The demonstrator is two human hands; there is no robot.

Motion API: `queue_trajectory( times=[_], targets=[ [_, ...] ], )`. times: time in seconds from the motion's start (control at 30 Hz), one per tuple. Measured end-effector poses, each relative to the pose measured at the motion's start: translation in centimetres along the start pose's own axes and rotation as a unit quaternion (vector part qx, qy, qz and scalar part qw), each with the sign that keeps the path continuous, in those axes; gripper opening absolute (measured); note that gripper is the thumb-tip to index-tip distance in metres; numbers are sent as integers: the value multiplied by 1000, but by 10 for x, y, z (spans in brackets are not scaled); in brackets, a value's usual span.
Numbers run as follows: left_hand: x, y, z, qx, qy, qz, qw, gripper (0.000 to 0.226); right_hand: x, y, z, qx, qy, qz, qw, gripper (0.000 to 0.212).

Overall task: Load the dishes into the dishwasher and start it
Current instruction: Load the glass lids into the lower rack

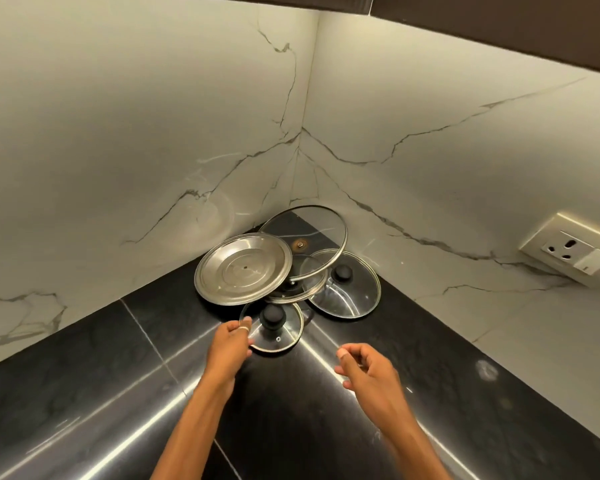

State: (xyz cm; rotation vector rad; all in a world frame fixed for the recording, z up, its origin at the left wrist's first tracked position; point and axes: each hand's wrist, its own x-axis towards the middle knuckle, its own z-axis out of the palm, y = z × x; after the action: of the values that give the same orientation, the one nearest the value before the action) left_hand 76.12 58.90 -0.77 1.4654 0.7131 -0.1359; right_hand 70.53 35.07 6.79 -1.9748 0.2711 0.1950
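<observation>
Lids piled in the corner of a black counter (84,375), w/ marble-look walls on both sides. Nearest is a small glass lid (284,332), black knob up, lying on the counter. Left hand (229,344) pinches its left rim, thumb and fingers closed on the edge. Right hand (368,368) hovers above the counter just right of it, fingers loosely curled, holding nothing. Behind: steel lid (243,268) tilted, propped on the pile; big glass lid (303,223) leaning in the corner; another knobbed glass lid (350,292) at right. Wall socket (568,252) far right.
</observation>
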Motion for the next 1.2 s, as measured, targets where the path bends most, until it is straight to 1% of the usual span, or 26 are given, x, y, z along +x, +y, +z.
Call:
queue_trajectory(
  times=[0.03,0.17,0.27,0.37,0.43,0.53,0.6,0.7,0.8,0.93,1.03,1.2],
  targets=[
    [10,5,0,-9,8,-8,1000,26,9,-1,1,-2,2,5,1000,9],
    [29,22,1,-48,19,-37,998,25,54,-7,1,4,14,12,1000,10],
    [30,21,0,-54,16,-42,998,24,105,-19,2,12,32,18,999,14],
    [21,14,0,-48,19,-42,998,21,175,-27,6,2,59,23,998,24],
    [16,10,1,-46,22,-48,998,15,219,-31,10,12,55,40,998,34],
    [5,6,2,-41,27,-51,997,12,264,-44,18,28,76,60,995,46],
    [-1,3,3,-40,25,-51,998,12,286,-48,22,21,77,66,995,43],
    [-4,-1,4,-40,21,-57,997,13,303,-48,28,83,43,114,989,35],
    [-1,-1,5,-43,25,-63,997,15,306,-52,33,111,25,136,984,16],
    [1,3,6,-41,18,-62,997,14,304,-56,37,131,47,114,984,16],
    [2,4,4,-37,15,-55,998,15,296,-57,41,139,67,93,984,7],
    [0,2,-5,-35,21,-47,998,15,277,-65,40,119,109,36,986,11]
  ],
)
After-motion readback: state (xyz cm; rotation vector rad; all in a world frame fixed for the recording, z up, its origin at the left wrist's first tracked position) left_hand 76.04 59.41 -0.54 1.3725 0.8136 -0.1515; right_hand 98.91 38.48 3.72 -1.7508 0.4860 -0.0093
